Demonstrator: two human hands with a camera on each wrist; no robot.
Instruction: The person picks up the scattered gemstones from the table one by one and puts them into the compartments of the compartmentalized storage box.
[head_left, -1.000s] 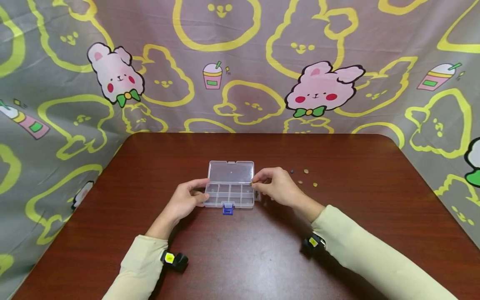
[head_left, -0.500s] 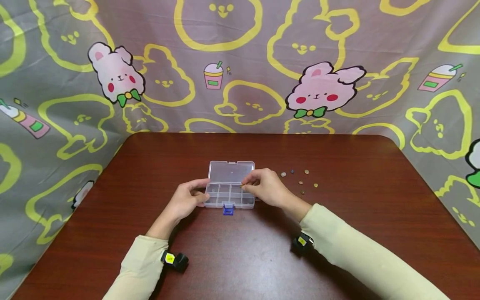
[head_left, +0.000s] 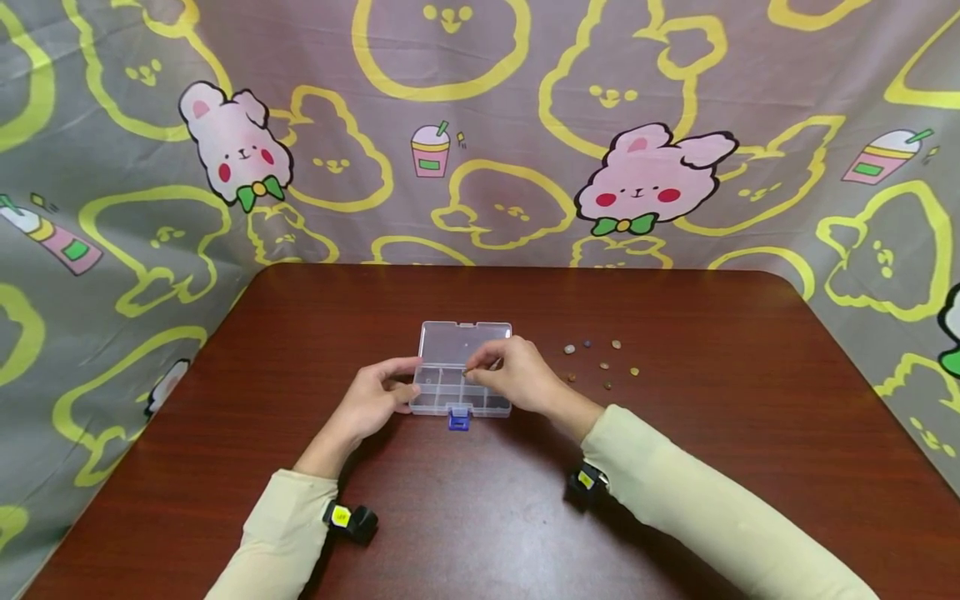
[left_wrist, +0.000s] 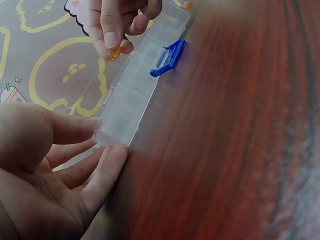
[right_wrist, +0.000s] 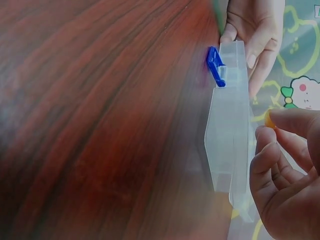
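Observation:
A clear plastic compartment box (head_left: 431, 410) lies on the table with its lid (head_left: 453, 340) raised at the back and its blue latch (head_left: 459, 420) hanging at the front. My left hand (head_left: 372, 400) grips the box's left end between thumb and fingers. Over the middle of the back row of compartments, my right hand (head_left: 517, 377) pinches a small orange-yellow piece (left_wrist: 115, 53) between thumb and fingertips. In the right wrist view that orange piece (right_wrist: 269, 119) is held just above the box's rim; its exact kind is unclear. Something small and pale shows in the back left compartment.
Several small stone-like pieces lie right of the box, among them a white one (head_left: 569, 349), a blue one (head_left: 587, 343) and a yellowish one (head_left: 634, 372). The brown table (head_left: 480, 517) meets a patterned cloth (head_left: 510, 208) at its back.
My right hand has moved left with the orange piece, from the box's right end to above its middle, uncovering more pieces on the table. My left hand has kept its place.

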